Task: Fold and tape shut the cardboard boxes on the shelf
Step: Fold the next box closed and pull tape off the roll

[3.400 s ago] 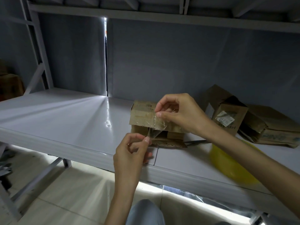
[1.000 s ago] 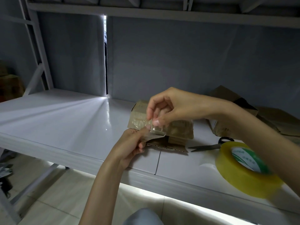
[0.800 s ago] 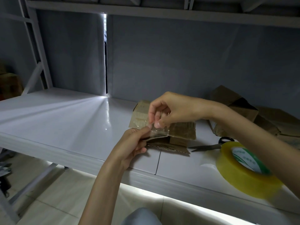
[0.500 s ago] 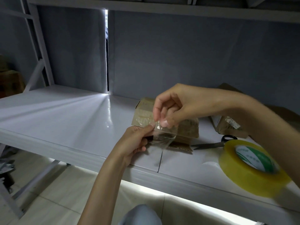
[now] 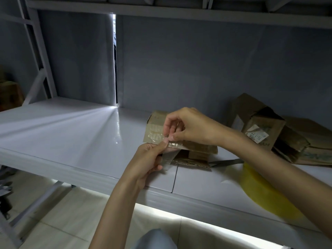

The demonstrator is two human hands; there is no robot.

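Note:
A small cardboard box [image 5: 155, 126] stands on the white shelf [image 5: 71, 133], with a loose lower flap toward me. A strip of clear tape [image 5: 175, 145] lies over its front top edge and hangs down. My left hand [image 5: 150, 159] pinches the hanging lower end of the strip. My right hand [image 5: 186, 125] pinches the strip at the box's top edge, fingers curled over the box. The yellow tape roll [image 5: 265, 193] lies at the right under my right forearm.
Two more cardboard boxes [image 5: 258, 123] [image 5: 309, 144] lie on their sides at the back right. Scissors [image 5: 228, 161] rest behind the tape roll, partly hidden by my arm. The shelf's left half is bare. A shelf post [image 5: 41, 56] stands at the left.
The strip was held stretched in front of the box; now it is lowered onto the box's front edge. My view shifted, and my right forearm now covers most of the tape roll.

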